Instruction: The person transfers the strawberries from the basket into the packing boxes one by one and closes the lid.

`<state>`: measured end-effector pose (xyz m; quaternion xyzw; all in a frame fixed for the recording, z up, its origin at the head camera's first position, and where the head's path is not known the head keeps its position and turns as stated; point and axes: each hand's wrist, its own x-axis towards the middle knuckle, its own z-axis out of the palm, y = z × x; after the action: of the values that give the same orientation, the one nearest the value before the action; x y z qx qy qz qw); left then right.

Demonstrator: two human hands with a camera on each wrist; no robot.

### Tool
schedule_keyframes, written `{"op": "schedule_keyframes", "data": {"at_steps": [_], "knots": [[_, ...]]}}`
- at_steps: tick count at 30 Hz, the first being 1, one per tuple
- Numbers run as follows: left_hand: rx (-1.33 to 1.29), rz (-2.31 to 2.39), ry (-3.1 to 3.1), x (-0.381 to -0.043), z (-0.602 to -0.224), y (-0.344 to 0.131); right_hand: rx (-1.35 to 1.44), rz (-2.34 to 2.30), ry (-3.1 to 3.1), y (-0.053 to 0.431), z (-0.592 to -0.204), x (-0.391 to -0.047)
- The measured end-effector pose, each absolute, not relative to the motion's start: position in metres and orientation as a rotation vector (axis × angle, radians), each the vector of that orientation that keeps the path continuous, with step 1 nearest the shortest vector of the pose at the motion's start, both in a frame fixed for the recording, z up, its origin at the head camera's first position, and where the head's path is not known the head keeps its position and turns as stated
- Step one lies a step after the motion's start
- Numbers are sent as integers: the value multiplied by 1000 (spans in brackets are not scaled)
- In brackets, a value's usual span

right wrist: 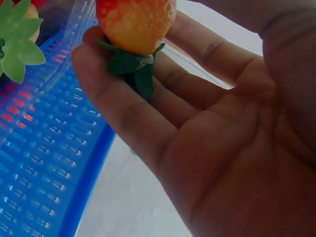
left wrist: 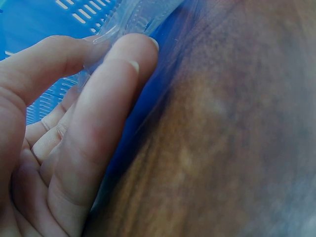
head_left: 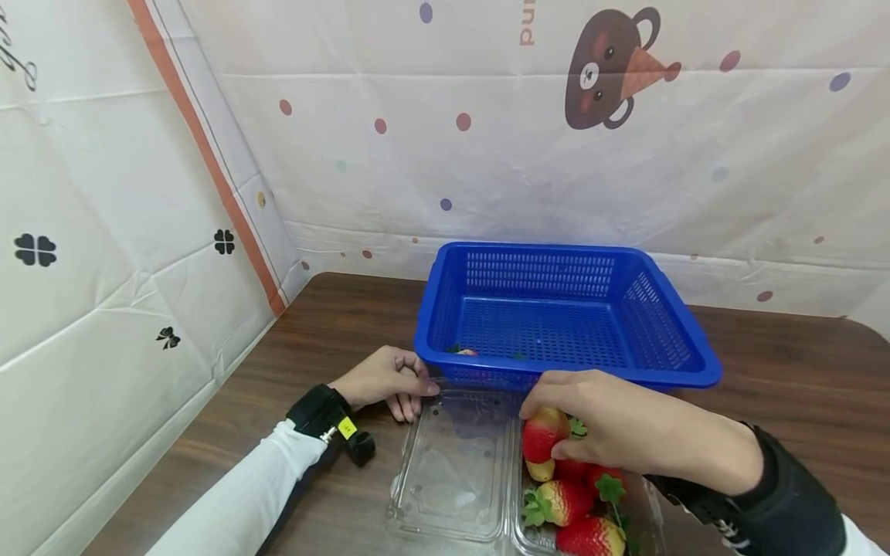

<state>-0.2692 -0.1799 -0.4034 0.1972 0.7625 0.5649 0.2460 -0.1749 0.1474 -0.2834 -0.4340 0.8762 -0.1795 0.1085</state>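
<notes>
A clear plastic clamshell box lies open on the table, its flat lid (head_left: 459, 463) on the left. My left hand (head_left: 396, 382) pinches the lid's far left corner between thumb and fingers; the left wrist view shows the thin clear edge between the fingertips (left wrist: 123, 84). Several strawberries (head_left: 591, 537), red and yellow with green leaves, fill the right half. Over its far end my right hand (head_left: 591, 417) holds one strawberry (right wrist: 138, 24) by its sides, leaves towards the palm. Part of the box lies hidden under the right forearm.
Right behind the box stands a blue perforated basket (head_left: 570, 374), with a bit of strawberry (head_left: 464, 352) showing at its near left side. The brown wooden table (head_left: 334, 324) meets a printed white sheet (head_left: 389, 170) at the back and left.
</notes>
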Motion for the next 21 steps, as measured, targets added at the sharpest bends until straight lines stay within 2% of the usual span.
{"op": "schedule_keyframes", "data": {"at_steps": [21], "knots": [[545, 1541, 2093, -269, -406, -180, -1277, -486, 2507, 140, -295, -176]]}}
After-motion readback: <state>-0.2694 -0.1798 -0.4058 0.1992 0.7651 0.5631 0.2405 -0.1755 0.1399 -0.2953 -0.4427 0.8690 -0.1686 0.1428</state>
